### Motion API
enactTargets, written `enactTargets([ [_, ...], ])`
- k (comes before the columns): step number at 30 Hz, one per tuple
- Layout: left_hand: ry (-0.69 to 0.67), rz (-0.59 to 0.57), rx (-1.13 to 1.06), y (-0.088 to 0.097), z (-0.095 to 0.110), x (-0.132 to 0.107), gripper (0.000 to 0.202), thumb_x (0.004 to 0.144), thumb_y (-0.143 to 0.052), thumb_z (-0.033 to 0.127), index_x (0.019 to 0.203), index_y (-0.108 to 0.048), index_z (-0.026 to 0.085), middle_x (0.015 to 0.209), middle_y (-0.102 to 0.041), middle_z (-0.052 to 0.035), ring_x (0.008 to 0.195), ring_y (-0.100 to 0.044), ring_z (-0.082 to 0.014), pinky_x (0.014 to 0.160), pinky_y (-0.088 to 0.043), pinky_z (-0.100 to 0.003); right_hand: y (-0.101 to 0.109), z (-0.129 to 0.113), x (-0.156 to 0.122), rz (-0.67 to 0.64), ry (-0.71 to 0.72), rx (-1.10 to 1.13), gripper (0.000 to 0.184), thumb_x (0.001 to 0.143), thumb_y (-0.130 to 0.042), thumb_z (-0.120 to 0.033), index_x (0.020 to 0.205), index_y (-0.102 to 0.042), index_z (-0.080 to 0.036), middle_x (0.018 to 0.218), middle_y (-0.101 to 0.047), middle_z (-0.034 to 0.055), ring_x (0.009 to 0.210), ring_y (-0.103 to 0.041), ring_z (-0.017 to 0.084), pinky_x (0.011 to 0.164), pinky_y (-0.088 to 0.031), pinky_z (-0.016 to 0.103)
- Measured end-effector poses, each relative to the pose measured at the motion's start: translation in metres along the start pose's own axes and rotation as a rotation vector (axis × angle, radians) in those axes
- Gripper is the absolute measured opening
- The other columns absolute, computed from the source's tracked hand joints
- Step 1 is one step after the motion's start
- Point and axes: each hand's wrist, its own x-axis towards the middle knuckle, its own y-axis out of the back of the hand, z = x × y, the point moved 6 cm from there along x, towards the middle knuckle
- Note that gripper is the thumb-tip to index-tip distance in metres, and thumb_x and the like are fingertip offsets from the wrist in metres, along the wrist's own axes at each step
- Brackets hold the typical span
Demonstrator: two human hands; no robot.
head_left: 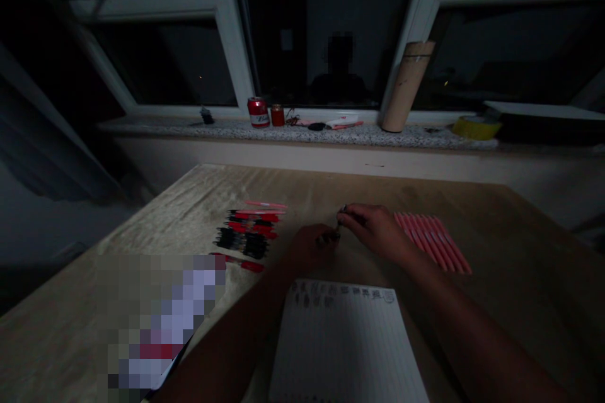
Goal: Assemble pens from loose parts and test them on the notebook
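Dim room, dark window, two hands at a small piece over the table

A dark window (326, 25) fills the back of the room, above a speckled windowsill (227, 129). Below it spreads the pale table (331, 182), its far edge well beyond the hands, with a bare strip in between. A lined notebook (345, 346) lies between the forearms, its top edge near the left wrist. At the lower left a pale object (189, 302) is too blurred to name.

To the right lies a neat row of pink pens (433, 242), slanting and close to the right forearm; whether they touch cannot be told. To the left lies a looser group of black, red and pink pens (246, 236), just beside the left hand (314, 249). The freer room seems to be forward, so small movements that way should disturb neither set.

The right hand (373, 225) pinches one end of a slim dark piece (339, 224) at the middle of the table; the left grip appears closed on its lower end. Good handling here probably means a light fingertip hold, both ends kept in line, wrists steady and low, since so small a part could slip and roll.
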Motion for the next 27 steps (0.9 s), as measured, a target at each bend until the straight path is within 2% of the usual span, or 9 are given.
enactTargets([
  [8,-0.027,0.03,0.008,-0.0004,-0.0015,0.0003,0.019,0.076,-0.055,0.026,0.088,-0.065,0.015,0.08,-0.066,-0.0032,0.069,-0.058,-0.0129,0.065,-0.043,-0.023,-0.0076,0.005,0.0002,-0.04,-0.027,0.01,0.026,0.089,-0.046,-0.033,0.071,-0.057,-0.018,0.062,-0.056,-0.0008,0.057,-0.052,0.012,0.055,-0.032,0.022],
  [19,-0.04,0.05,-0.02,-0.0003,-0.0022,-0.0001,0.019,0.075,-0.056,0.025,0.088,-0.065,0.015,0.079,-0.066,-0.0032,0.068,-0.058,-0.013,0.065,-0.043,-0.023,-0.0062,0.0036,-0.0002,-0.039,-0.043,-0.003,0.026,0.089,-0.045,-0.035,0.075,-0.059,-0.019,0.064,-0.059,-0.0001,0.059,-0.053,0.012,0.056,-0.032,0.023],
  [27,-0.005,0.026,-0.019,-0.0007,-0.0032,0.0002,0.018,0.075,-0.057,0.025,0.087,-0.065,0.015,0.077,-0.066,-0.0029,0.066,-0.058,-0.0129,0.062,-0.043,-0.023,-0.0089,0.0031,-0.0007,-0.06,-0.043,0.022,0.027,0.09,-0.043,-0.036,0.077,-0.059,-0.019,0.066,-0.062,0.0011,0.06,-0.055,0.013,0.056,-0.034,0.023],
])
